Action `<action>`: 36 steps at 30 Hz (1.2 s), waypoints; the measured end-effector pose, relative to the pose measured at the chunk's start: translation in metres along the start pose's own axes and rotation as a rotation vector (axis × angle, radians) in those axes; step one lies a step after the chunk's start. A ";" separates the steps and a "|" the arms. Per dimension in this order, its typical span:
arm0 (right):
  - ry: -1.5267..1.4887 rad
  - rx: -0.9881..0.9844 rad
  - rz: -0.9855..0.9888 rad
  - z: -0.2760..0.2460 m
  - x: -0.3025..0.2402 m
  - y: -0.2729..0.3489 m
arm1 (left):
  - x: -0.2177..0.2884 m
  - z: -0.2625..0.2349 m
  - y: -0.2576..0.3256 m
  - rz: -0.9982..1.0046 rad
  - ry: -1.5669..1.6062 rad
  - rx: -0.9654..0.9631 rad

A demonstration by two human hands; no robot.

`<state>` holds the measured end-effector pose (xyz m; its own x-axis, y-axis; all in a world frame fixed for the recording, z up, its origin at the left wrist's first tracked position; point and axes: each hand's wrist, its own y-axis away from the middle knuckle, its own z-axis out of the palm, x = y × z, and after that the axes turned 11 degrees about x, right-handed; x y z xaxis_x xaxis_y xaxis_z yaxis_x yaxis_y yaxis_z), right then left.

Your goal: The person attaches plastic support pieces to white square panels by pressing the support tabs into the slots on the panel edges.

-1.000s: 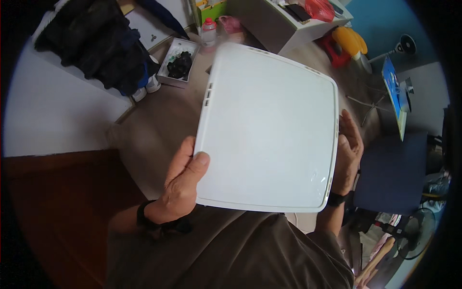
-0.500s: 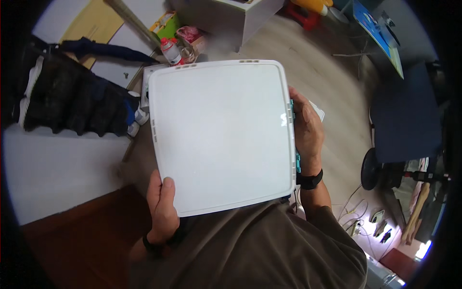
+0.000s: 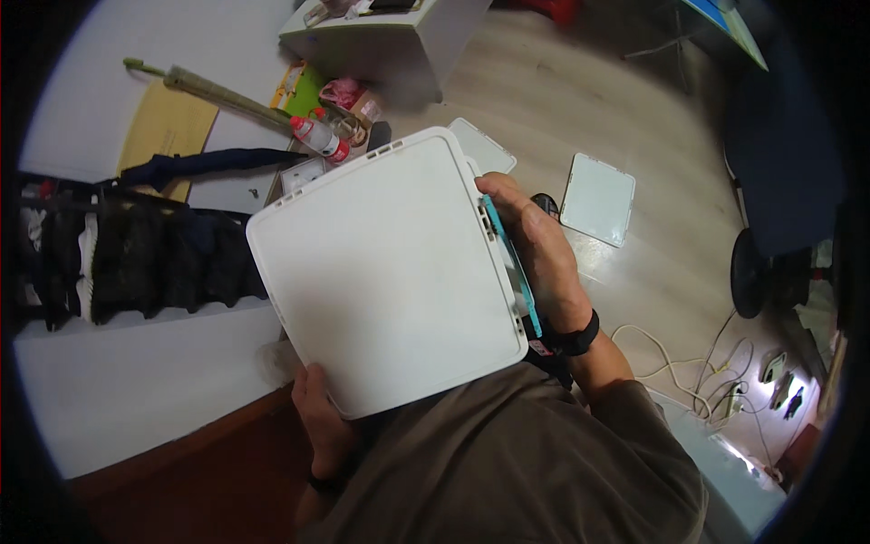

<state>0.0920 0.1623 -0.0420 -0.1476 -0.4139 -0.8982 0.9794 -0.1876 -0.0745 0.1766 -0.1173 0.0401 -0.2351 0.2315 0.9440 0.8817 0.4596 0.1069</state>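
In front of me is a white square plastic panel [image 3: 381, 281] with rounded corners and small slots along its edges. It is tilted, and a long teal strip [image 3: 514, 267] runs down its right side. My left hand [image 3: 319, 408] grips the lower left edge, its fingers partly hidden behind the panel. Along the right side, my right hand [image 3: 544, 249] is wrapped about the edge beside the teal strip, fingers together. What lies beneath the panel is mostly hidden.
Another white panel [image 3: 598, 199] lies flat on the wooden floor, and a second one [image 3: 485, 145] shows partly behind mine. At left hangs a dark shoe rack [image 3: 172, 245] below a folded umbrella [image 3: 213, 168]. A bottle [image 3: 319, 139] stands by the wall; cables [image 3: 675, 372] lie at right.
The panel has turned and tilted between my hands, its upper right corner moving leftward, so more of the teal strip shows. My view has shifted, bringing the panels on the floor into sight.
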 end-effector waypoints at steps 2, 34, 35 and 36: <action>-0.094 0.023 0.013 0.001 0.000 -0.001 | -0.007 -0.007 -0.005 0.706 -0.658 -0.177; -0.142 -0.185 0.102 -0.010 0.010 -0.006 | -0.027 -0.017 -0.008 0.058 -0.159 -0.072; -0.120 -0.196 0.106 -0.010 0.008 -0.006 | -0.027 -0.018 -0.006 0.058 -0.160 -0.067; -0.096 -0.207 0.112 -0.010 0.007 -0.004 | -0.028 -0.018 -0.006 0.060 -0.162 -0.060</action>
<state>0.0879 0.1688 -0.0524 -0.0396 -0.5068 -0.8612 0.9963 0.0463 -0.0731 0.1853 -0.1419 0.0190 -0.2400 0.3938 0.8873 0.9177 0.3901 0.0751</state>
